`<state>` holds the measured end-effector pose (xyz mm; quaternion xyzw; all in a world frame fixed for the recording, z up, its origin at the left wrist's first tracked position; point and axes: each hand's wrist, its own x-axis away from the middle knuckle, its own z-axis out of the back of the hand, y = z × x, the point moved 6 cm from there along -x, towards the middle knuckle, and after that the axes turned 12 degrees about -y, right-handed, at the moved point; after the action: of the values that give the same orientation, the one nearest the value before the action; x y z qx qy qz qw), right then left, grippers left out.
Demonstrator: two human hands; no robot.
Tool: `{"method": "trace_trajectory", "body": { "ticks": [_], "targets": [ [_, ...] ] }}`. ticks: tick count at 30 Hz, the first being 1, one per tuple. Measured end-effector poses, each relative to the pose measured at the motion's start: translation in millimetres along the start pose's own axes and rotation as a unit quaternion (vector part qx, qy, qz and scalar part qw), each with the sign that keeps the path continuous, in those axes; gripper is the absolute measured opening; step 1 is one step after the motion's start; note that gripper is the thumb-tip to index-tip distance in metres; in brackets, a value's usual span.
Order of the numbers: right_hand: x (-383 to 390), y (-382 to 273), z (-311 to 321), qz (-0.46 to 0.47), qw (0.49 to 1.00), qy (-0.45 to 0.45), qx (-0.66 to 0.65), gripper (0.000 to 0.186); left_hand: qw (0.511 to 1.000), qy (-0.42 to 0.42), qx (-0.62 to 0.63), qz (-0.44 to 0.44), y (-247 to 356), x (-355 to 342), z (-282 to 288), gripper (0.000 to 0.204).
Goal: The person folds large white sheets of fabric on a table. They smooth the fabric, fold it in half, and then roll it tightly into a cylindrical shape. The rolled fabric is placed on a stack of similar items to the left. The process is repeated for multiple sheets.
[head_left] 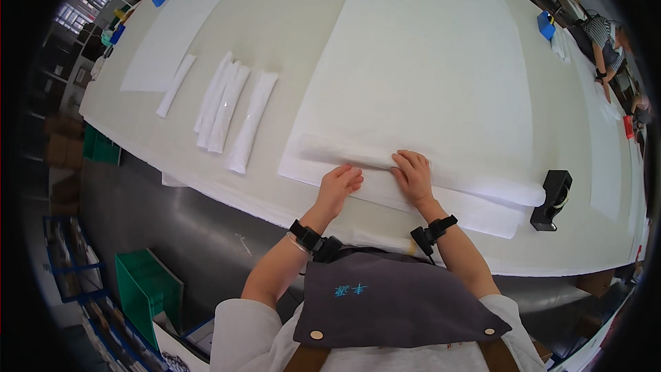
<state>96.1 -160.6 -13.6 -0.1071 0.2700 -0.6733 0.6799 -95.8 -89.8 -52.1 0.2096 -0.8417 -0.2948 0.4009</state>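
Observation:
A large thin white sheet (427, 62) is spread over the table, its near end wound into a loose white roll (475, 178) lying crosswise in front of me. My right hand (413, 178) rests on the roll, fingers stretched over its top and slightly apart. Beside the roll's near edge is my left hand (337, 191), its fingers loosely bent and holding nothing I can see; whether they touch the roll I cannot tell. A flat strip of white sheet (482, 215) sticks out on the near side of the roll.
Several finished-looking white rolls (253, 122) lie on the table (289, 41) to the left. A black dispenser-like holder (551, 200) stands right of the roll. Blue holders (546, 25) sit further off. Another person (606, 45) works at the far right. A green bin (148, 289) is on the floor.

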Motion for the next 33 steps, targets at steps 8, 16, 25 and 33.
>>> {"method": "trace_trajectory", "body": {
  "ticks": [8,16,25,33],
  "targets": [
    [10,-27,-21,-0.108,0.979,-0.125,0.118,0.068,0.973,0.082,0.072,-0.202,42,-48,-26,0.035],
    [7,-44,-31,-0.134,0.973,-0.130,0.137,0.072,0.944,-0.010,-0.149,-0.293,54,-41,-79,0.038],
    [37,-17,-63,-0.186,0.975,-0.113,-0.042,0.052,0.519,-0.265,-0.750,-0.312,-26,-38,-169,0.053],
    [99,-33,24,-0.121,0.990,-0.031,-0.069,0.028,0.520,-0.271,-0.742,-0.324,-27,-35,-162,0.057]
  ]
}}
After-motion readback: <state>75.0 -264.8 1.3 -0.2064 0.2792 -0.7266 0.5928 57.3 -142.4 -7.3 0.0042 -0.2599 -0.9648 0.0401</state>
